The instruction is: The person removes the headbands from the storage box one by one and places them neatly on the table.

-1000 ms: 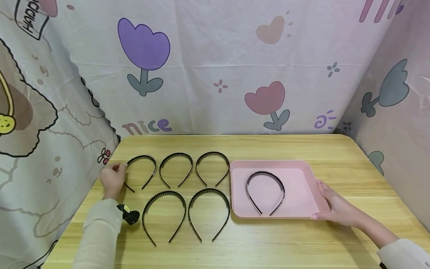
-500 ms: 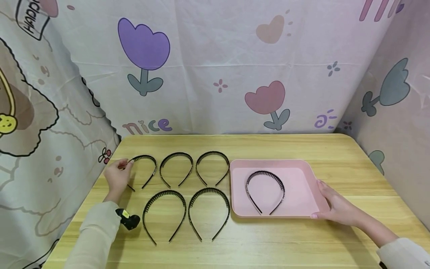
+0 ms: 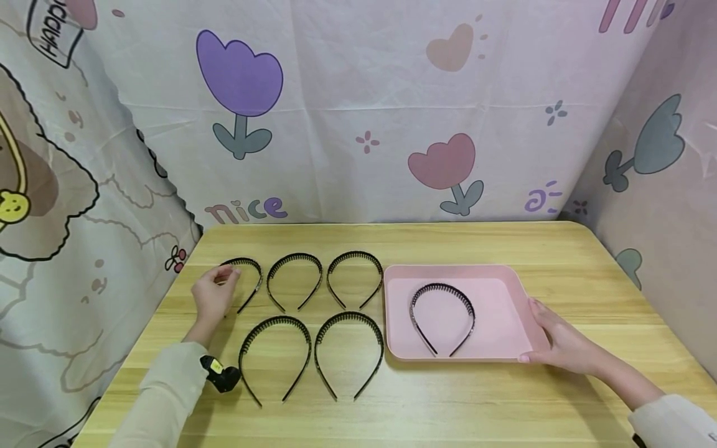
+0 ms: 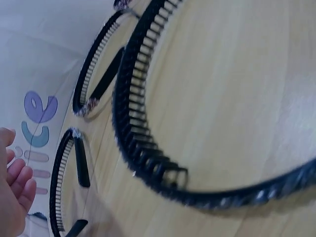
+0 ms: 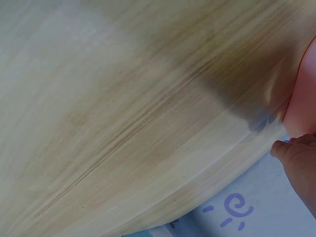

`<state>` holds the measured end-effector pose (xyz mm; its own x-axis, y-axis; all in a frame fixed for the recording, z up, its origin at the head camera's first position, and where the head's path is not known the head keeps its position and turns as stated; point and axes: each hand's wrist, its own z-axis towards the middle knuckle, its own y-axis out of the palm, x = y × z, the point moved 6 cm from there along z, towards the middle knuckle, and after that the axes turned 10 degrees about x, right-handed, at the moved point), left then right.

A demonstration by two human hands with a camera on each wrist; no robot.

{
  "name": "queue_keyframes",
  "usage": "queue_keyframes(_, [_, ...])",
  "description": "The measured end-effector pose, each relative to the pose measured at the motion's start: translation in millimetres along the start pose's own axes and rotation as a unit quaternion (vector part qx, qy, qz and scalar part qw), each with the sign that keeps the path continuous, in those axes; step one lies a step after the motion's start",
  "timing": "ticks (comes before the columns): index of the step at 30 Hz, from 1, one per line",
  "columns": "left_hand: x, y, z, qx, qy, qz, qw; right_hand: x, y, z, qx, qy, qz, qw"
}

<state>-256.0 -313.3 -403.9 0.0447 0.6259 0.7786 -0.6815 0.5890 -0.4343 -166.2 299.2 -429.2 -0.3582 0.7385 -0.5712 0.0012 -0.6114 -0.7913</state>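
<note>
My left hand (image 3: 214, 295) hovers over the left side of the back-left black toothed headband (image 3: 246, 260) and hides part of it. Its fingers are loosely bent with nothing seen between them; in the left wrist view the fingers (image 4: 22, 180) are apart from the headbands. With my right hand (image 3: 566, 345) I grip the right edge of a pink tray (image 3: 498, 311), thumb at the front corner. One headband (image 3: 442, 287) lies inside the tray. The right wrist view catches only a bit of that hand (image 5: 301, 160) and the tray's pink side (image 5: 303, 106).
Along the back row lie two more headbands, a middle one (image 3: 294, 256) and a right one (image 3: 355, 254) close to the tray. In front are a left headband (image 3: 280, 319) and a right headband (image 3: 350, 315). A printed curtain (image 3: 336, 174) hangs behind the wooden table (image 3: 448, 404).
My left hand has moved right, from beside the back-left headband's left side to over it. The headbands, the tray and my right hand have stayed in place.
</note>
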Motion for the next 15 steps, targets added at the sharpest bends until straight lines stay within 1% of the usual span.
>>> queue_keyframes(3, [0.7,4.4,-2.4,-0.006,-0.009,-0.002,0.9999,1,0,0.5,-0.002,0.002,-0.001,1.0])
queue_keyframes(8, [1.8,9.8,-6.4,-0.014,-0.006,-0.017,0.9997,1,0,1.1,0.0,-0.001,-0.003,1.0])
queue_keyframes(15, [11.4,13.1,-12.8,-0.001,0.008,-0.044,0.999,3,0,0.5,0.005,-0.007,0.0,1.0])
